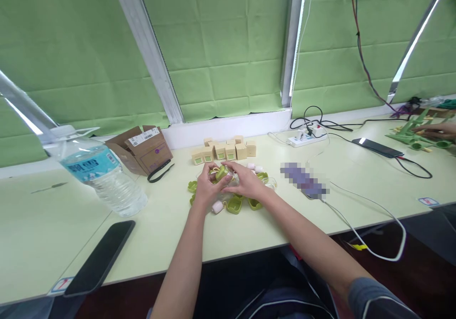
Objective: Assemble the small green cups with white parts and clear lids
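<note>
My left hand (pixel 208 186) is closed around a small glossy green piece (pixel 221 172), with the thumb reaching across its front. My right hand (pixel 246 182) grips the same piece from the other side, fingers curled. Something clear or pale shows between the palms, too small to make out. Under and around both hands lie several green cup-like pieces, among them a squarish green cup (pixel 234 205) with a hollow top. A pale pink cylinder (pixel 217 207) with a small loop lies in front of the hands. More pale pink pieces are partly hidden behind my right hand.
Small cardboard boxes (pixel 221 151) stand behind the hands. At left are a large water bottle (pixel 103 176), an opened carton (pixel 142 150) and a black phone (pixel 101 257). A power strip (pixel 307 138) and cables lie at right. Another person's hand (pixel 436 131) touches green parts.
</note>
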Motion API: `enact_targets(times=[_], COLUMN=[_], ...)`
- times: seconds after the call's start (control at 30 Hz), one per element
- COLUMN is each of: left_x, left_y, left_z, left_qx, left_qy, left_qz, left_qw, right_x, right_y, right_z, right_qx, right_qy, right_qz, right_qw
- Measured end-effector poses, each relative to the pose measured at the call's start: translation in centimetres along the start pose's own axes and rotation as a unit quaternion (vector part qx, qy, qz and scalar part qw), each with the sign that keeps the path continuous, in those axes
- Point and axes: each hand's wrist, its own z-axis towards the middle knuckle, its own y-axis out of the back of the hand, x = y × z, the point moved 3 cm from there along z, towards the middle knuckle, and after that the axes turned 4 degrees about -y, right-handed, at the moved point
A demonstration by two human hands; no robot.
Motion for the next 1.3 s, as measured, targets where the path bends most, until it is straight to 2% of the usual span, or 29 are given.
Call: enact_targets(times=[0.13,0.27,0.6,0.8,1.0,1.3], left_x=[0.05,0.08,0.55,-0.04,0.04,-0.11], left_y=[-0.15,-0.11,0.26,-0.19,-0.16,0.01], left_z=[-0.02,0.06,0.23,0.09,0.10,0.13], left_qx=[0.003,0.012,-0.011,0.023,0.045,0.000], left_qy=[-0.001,-0.007,-0.036,-0.054,-0.049,-0.076], left_qz=[0.012,0.019,0.060,0.122,0.138,0.177], left_qw=[1.000,1.000,0.997,0.991,0.988,0.981], right_x=[0.28,0.53,0.52,-0.14,-0.19,-0.16], right_y=[-0.26,-0.01,0.25,-0.29,-0.10,0.07], right_z=[-0.13,-0.19,-0.09,0.06,0.02,0.13], right_qx=[-0.003,-0.013,-0.047,-0.018,-0.035,-0.063], right_qy=[-0.028,-0.033,0.031,0.035,0.011,0.040], right_qz=[-0.032,-0.022,0.001,-0.011,0.002,-0.004], right_qw=[0.999,0.999,0.998,0.999,0.999,0.997])
